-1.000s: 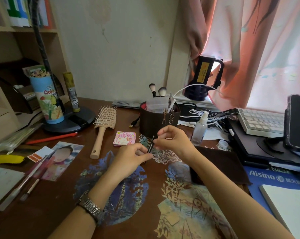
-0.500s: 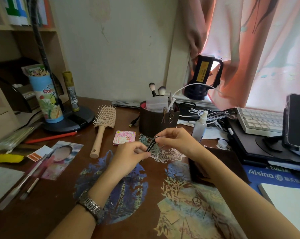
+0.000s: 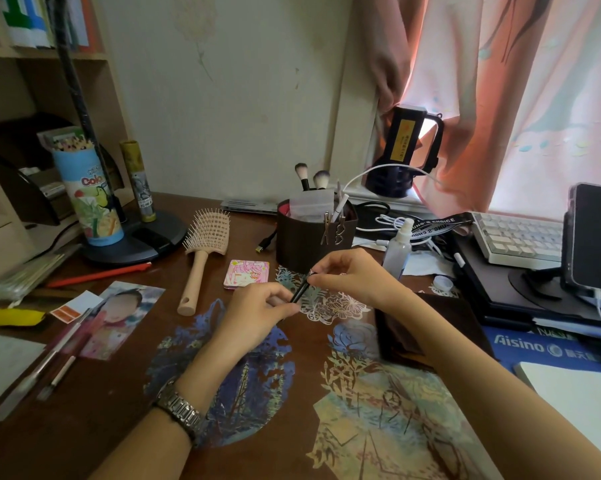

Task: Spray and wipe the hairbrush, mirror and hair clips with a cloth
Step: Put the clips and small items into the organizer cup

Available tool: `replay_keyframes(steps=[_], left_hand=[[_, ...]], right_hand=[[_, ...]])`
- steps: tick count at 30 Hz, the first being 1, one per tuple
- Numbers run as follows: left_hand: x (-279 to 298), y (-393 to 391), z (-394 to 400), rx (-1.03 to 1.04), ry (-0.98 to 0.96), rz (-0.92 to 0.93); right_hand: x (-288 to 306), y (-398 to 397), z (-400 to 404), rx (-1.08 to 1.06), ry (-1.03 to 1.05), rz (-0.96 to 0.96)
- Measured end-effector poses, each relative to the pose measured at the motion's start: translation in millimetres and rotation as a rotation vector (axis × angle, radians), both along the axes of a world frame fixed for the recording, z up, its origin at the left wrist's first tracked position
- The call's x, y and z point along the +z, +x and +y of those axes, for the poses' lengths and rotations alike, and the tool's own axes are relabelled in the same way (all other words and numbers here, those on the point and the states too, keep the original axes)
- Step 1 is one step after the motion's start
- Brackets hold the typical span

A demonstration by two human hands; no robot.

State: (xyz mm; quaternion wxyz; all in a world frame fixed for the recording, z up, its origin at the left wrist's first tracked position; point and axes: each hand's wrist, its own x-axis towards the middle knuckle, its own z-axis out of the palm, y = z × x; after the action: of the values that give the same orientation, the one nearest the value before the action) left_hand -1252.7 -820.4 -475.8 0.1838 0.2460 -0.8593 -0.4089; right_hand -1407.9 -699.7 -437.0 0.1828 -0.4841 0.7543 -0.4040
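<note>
Head view: left hand (image 3: 257,315) and right hand (image 3: 352,275) pinch opposite ends of hair clip (image 3: 301,289), long axis tilted up-right; cloth (image 3: 427,327) nearer right hand.

We see two bare forearms that come in from the lower edge of the view, and no sleeve covers either of them. On the left wrist we notice a metal wristwatch (image 3: 181,412) with a link bracelet, silver-grey in colour; its dial is turned away from us, so we cannot read it. The left hand (image 3: 257,315) and the right hand (image 3: 352,277) carry no ring and no glove that we can make out. The right wrist is bare.
</note>
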Motion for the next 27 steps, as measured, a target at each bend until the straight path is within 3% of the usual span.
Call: replay_keyframes(steps=[7, 18, 27], left_hand=[[-1.5, 0.5, -0.6, -0.005, 0.011, 0.012], [0.5, 0.5, 0.6, -0.030, 0.031, -0.023], [2.8, 5.9, -3.4, 0.005, 0.147, 0.037]], right_hand=[[-1.4, -1.0, -1.1, 0.013, -0.001, 0.016], [-5.3, 2.6, -3.7, -0.027, -0.082, 0.215], [39.5, -14.5, 1.3, -0.108, -0.180, 0.369]])
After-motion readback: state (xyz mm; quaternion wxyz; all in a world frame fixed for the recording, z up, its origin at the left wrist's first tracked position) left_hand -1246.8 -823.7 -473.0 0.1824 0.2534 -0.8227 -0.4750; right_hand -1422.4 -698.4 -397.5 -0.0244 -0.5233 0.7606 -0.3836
